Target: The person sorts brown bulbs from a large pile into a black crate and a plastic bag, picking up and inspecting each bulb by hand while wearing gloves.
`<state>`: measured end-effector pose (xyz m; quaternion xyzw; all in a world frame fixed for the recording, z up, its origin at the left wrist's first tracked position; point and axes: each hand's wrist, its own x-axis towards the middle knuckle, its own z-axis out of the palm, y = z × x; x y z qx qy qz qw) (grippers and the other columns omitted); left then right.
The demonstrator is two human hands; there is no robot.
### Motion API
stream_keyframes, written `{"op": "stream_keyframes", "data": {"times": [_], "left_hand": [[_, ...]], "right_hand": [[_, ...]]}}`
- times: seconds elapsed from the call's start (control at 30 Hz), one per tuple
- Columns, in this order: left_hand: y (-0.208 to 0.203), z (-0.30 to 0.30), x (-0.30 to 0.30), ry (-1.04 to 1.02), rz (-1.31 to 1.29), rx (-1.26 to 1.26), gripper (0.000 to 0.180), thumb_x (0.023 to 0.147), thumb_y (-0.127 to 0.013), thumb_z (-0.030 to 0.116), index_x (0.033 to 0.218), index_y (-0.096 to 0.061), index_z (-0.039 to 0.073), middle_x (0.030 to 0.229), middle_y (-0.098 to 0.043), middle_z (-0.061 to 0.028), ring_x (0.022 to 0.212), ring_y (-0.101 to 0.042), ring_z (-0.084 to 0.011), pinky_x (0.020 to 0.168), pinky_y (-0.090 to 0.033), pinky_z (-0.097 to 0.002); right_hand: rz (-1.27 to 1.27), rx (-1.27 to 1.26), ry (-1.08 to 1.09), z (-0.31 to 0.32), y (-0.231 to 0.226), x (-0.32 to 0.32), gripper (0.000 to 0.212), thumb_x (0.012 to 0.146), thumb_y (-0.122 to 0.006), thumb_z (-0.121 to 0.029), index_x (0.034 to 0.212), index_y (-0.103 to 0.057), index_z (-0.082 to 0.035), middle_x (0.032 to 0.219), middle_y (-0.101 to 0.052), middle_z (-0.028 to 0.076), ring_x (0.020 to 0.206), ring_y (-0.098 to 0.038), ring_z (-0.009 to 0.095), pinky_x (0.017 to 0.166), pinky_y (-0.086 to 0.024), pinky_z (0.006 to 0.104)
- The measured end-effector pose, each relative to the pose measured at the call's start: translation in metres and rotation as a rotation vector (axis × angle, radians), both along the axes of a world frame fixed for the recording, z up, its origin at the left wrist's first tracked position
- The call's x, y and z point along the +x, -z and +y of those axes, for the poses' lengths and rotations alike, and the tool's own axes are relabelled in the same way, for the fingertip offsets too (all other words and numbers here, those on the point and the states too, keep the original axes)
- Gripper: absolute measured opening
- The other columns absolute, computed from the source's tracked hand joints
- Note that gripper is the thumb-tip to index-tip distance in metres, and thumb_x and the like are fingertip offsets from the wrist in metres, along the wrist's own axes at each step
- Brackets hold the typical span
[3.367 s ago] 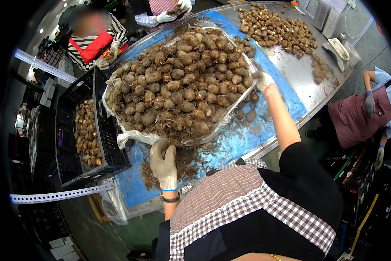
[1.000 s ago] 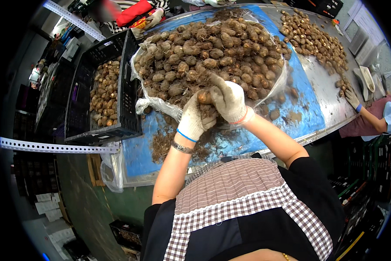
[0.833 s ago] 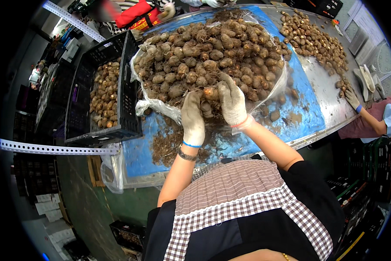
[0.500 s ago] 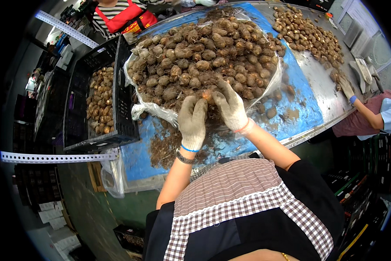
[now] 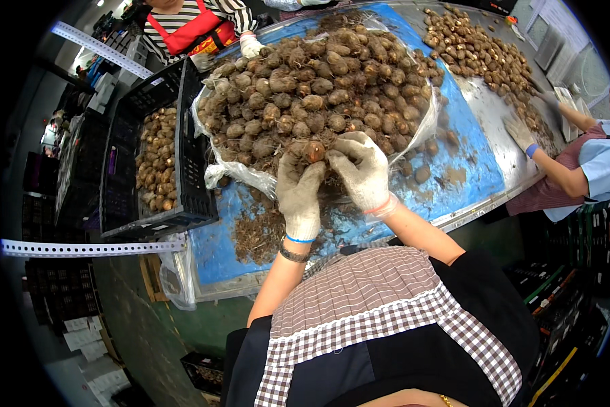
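Note:
A hairy brown taro (image 5: 313,151) with a reddish end sits between the fingertips and thumb of my gloved left hand (image 5: 298,197). My gloved right hand (image 5: 364,173) is just to the right of it, thumb and fingers pinched together; whatever is between them is too small to make out. Both hands are at the near edge of a big heap of rooty taros (image 5: 305,95), which lies on a clear plastic sheet (image 5: 244,175). Loose root trimmings (image 5: 257,234) are scattered below my left hand.
A black crate (image 5: 183,129) of cleaner taros stands left of the heap. Blue sheeting (image 5: 478,163) covers part of the metal table (image 5: 495,122). More taros (image 5: 478,51) lie at the far right, where a gloved co-worker (image 5: 569,169) works. Another person (image 5: 196,30) stands at the far left.
The taro has turned up and shows more of itself in my left fingers. My right hand's fingers have curled in. The right co-worker has leaned in; the far person's gloved hands now reach the heap.

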<state>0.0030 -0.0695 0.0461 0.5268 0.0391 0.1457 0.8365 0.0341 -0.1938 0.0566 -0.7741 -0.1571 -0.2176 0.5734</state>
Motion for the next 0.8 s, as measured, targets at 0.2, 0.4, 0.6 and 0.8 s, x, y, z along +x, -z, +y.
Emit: {"op": "stream_keyframes", "data": {"times": [0.2, 0.4, 0.6, 0.8], "left_hand": [[-0.009, 0.013, -0.005, 0.258, 0.106, -0.18, 0.031, 0.097, -0.054, 0.009, 0.125, -0.053, -0.003, 0.112, -0.063, -0.0092, 0.094, -0.061, -0.0126, 0.079, -0.052, -0.0257], [-0.016, 0.014, -0.011, 0.225, 0.184, -0.065, 0.032, 0.098, -0.05, 0.008, 0.128, -0.051, -0.001, 0.105, -0.065, -0.0101, 0.086, -0.066, -0.0113, 0.06, -0.053, -0.017], [-0.033, 0.015, -0.012, 0.269, 0.214, -0.088, 0.035, 0.094, -0.055, 0.005, 0.128, -0.052, -0.001, 0.108, -0.064, -0.0082, 0.09, -0.063, -0.0116, 0.067, -0.05, -0.0188], [-0.024, 0.013, -0.008, 0.042, 0.085, 0.15, 0.037, 0.092, -0.057, 0.003, 0.128, -0.052, -0.005, 0.108, -0.063, -0.0078, 0.091, -0.061, -0.0133, 0.075, -0.051, -0.0218]], "right_hand": [[0.268, 0.196, -0.009, -0.007, 0.006, 0.02, 0.025, 0.089, -0.062, -0.019, 0.1, -0.068, 0.002, 0.089, -0.067, 0.012, 0.075, -0.061, 0.02, 0.069, -0.05, 0.0348], [0.537, 0.367, -0.496, -0.015, -0.012, 0.026, 0.044, 0.091, -0.062, -0.017, 0.127, -0.054, 0.005, 0.106, -0.065, 0.01, 0.1, -0.062, 0.016, 0.088, -0.051, 0.0276], [0.589, 0.396, -0.376, -0.014, -0.003, 0.024, 0.025, 0.088, -0.065, -0.013, 0.108, -0.065, 0.002, 0.091, -0.064, 0.003, 0.086, -0.057, 0.009, 0.08, -0.046, 0.0253], [0.73, 0.382, -0.383, -0.021, 0.002, 0.024, 0.045, 0.091, -0.064, -0.022, 0.127, -0.053, 0.003, 0.098, -0.066, 0.004, 0.083, -0.058, 0.007, 0.075, -0.048, 0.0208]]}}
